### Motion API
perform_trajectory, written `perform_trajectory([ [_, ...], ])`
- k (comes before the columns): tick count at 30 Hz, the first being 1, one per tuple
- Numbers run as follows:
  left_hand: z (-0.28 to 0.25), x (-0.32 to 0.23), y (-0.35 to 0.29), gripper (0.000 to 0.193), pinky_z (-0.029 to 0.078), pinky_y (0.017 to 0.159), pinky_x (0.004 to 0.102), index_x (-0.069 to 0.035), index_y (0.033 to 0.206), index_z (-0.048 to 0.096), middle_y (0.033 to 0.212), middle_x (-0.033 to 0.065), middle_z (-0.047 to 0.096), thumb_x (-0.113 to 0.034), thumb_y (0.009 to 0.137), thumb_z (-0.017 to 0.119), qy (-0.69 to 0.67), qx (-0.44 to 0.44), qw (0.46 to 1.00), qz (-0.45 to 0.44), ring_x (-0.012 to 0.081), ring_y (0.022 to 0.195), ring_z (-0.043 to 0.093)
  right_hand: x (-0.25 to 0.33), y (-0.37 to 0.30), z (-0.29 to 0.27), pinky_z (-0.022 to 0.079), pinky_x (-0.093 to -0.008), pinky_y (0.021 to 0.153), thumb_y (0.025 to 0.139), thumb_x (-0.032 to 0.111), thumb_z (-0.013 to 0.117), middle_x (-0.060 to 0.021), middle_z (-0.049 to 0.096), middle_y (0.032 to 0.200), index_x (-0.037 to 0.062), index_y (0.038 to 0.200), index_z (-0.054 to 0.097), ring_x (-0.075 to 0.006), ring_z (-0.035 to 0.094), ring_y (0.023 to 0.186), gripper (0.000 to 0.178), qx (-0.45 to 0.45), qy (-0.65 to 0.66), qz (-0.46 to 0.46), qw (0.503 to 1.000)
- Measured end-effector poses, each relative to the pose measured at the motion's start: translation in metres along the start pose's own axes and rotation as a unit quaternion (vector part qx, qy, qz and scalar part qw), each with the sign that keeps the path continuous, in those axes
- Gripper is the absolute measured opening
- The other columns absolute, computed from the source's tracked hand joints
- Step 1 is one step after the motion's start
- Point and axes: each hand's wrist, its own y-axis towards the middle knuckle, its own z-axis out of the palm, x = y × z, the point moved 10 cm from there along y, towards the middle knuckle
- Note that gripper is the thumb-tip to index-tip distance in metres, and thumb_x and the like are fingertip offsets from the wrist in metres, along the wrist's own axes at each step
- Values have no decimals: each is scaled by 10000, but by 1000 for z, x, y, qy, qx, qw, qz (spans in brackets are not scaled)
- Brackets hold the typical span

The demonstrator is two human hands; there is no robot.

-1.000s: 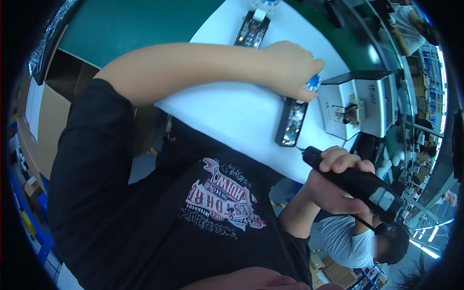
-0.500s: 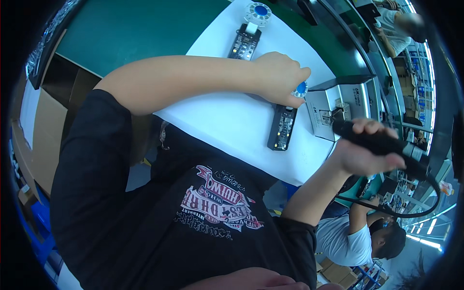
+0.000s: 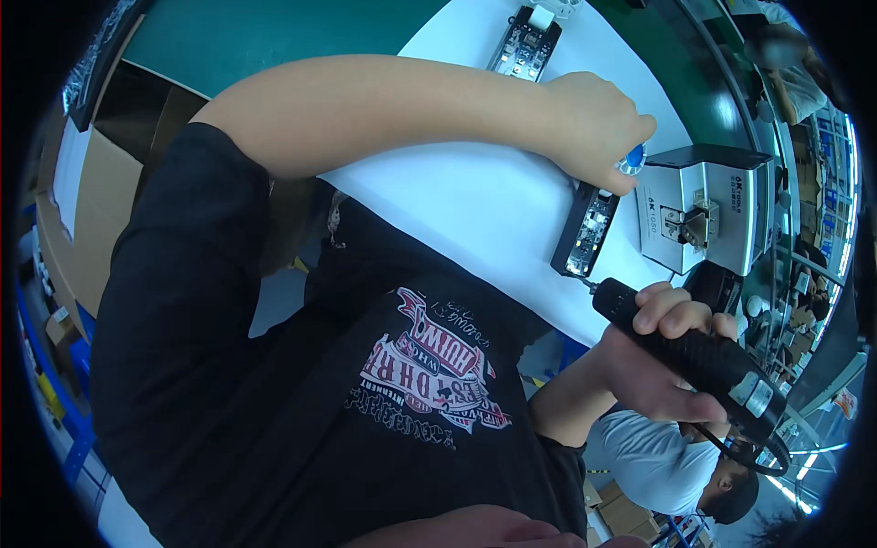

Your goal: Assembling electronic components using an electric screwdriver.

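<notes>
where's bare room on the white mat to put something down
The widest bare patch of white mat lies between the left forearm and the shirt. Crowded around the black board: left hand, driver in right hand, grey machine.

The right hand (image 3: pixel 667 361) was wrapped around a black electric screwdriver (image 3: pixel 690 352), whose tip met the near end of a narrow black circuit module (image 3: pixel 586 230) lying on the white mat (image 3: pixel 475 196). The left hand (image 3: pixel 598 128) pressed on the module's far end, a small blue round part (image 3: pixel 631 162) at its fingertips. Just beyond the screwdriver grip stood a grey metal machine (image 3: pixel 708 205). Past the left hand lay a second black module (image 3: pixel 525 41). Below the right wrist, another person's white shirt (image 3: pixel 653 461) showed.
</notes>
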Motion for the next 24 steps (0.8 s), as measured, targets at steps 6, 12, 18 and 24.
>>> perform_trajectory([
  [6, 2, -2, 0, 577, 578, 657, 464, -12, 1063, 650, 835, 180, 722, -552, 862, 689, 11, -2, 1000, -1, 368, 784, 728, 4, -8, 0, 463, -398, 747, 911, 799, 513, -123, 639, 899, 13, 1381, 514, -228, 607, 699, 916, 3, -8, -18, 1000],
  [12, -1, -5, -2, 557, 576, 644, 458, -17, 1052, 640, 816, 191, 706, -536, 860, 706, 17, -2, 1000, -5, 373, 753, 719, 7, -12, 7, 464, -406, 725, 910, 794, 522, -123, 636, 898, 14, 1350, 521, -230, 610, 703, 896, 4, -21, -22, 1000],
  [18, 0, -3, 1, 567, 569, 646, 473, -6, 1042, 642, 815, 195, 711, -543, 866, 694, 18, 6, 1000, 9, 382, 757, 716, -5, -8, 6, 462, -412, 707, 906, 798, 522, -118, 623, 889, 20, 1265, 542, -221, 588, 680, 856, 15, 1, -11, 1000],
  [24, -10, -7, 9, 582, 556, 663, 507, 14, 1061, 646, 812, 205, 716, -528, 853, 699, 8, -21, 1000, 21, 403, 766, 710, 40, 2, -48, 472, -384, 647, 927, 760, 542, -125, 636, 884, 40, 1261, 510, -219, 607, 672, 795, -60, 43, -81, 994],
])
